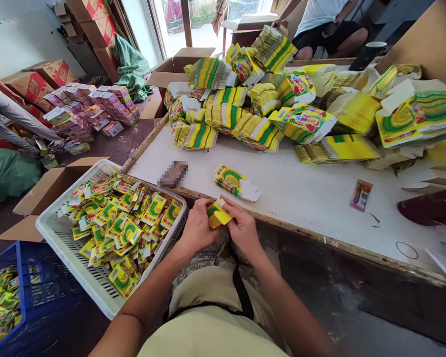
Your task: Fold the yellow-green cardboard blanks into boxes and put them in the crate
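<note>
Both my hands meet at the table's near edge around one small yellow carton (218, 214). My left hand (199, 224) is closed on its left side. The fingers of my right hand (243, 227) grip its right end, where a yellow flap shows. Just beyond them on the white table (282, 183) lies a flat-looking yellow and green carton (235, 182) with white flaps sticking out to the right. To the left of my hands stands a white plastic basket (44, 225) full of small yellow cartons (124, 230).
Bundles of flat yellow cartons (226, 106) are heaped along the table's back. A small packet (362, 195), a rubber band (407, 250) and a dark red object (429, 207) lie right. A blue crate (40, 287) stands lower left. Another person (327, 29) sits behind the table.
</note>
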The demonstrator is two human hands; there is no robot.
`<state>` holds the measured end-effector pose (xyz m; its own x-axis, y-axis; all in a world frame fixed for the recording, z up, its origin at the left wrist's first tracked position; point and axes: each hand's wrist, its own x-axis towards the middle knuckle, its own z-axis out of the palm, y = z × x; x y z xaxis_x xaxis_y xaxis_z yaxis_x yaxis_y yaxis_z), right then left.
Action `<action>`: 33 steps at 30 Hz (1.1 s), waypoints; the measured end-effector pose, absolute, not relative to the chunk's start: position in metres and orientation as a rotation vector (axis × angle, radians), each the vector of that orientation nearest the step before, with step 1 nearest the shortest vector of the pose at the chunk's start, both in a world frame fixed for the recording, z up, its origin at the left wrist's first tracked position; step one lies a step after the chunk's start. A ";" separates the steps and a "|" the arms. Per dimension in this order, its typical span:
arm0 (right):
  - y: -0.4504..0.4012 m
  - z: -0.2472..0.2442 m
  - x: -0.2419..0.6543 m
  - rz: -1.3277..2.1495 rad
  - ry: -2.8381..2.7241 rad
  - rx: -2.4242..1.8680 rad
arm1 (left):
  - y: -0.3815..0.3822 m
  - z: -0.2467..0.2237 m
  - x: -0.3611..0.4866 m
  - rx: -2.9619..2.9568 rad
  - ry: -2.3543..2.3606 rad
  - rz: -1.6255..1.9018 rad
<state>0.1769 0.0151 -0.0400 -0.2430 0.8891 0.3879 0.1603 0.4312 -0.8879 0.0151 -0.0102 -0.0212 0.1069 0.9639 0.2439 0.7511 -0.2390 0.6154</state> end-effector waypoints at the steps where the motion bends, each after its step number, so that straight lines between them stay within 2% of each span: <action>1: 0.018 -0.042 0.179 0.908 -1.679 -0.933 | -0.012 -0.016 0.013 2.064 1.729 0.841; 13: 0.032 -0.027 0.206 1.003 -2.009 -0.805 | -0.009 0.017 -0.008 2.138 1.632 0.682; 20: 0.022 -0.029 0.188 0.980 -1.794 -0.931 | -0.010 0.014 -0.002 2.208 1.706 0.747; 25: 0.021 -0.037 0.173 1.195 -1.655 -1.062 | -0.011 0.011 -0.005 2.144 1.729 0.662; 28: 0.037 -0.045 0.172 1.237 -1.771 -1.040 | -0.012 0.011 -0.024 2.065 1.842 0.617; 30: 0.055 -0.050 0.177 1.111 -1.808 -1.131 | -0.013 0.014 -0.051 1.996 2.097 0.540; 33: 0.081 -0.056 0.190 0.622 -1.834 -1.482 | -0.018 0.020 -0.100 1.831 2.644 0.336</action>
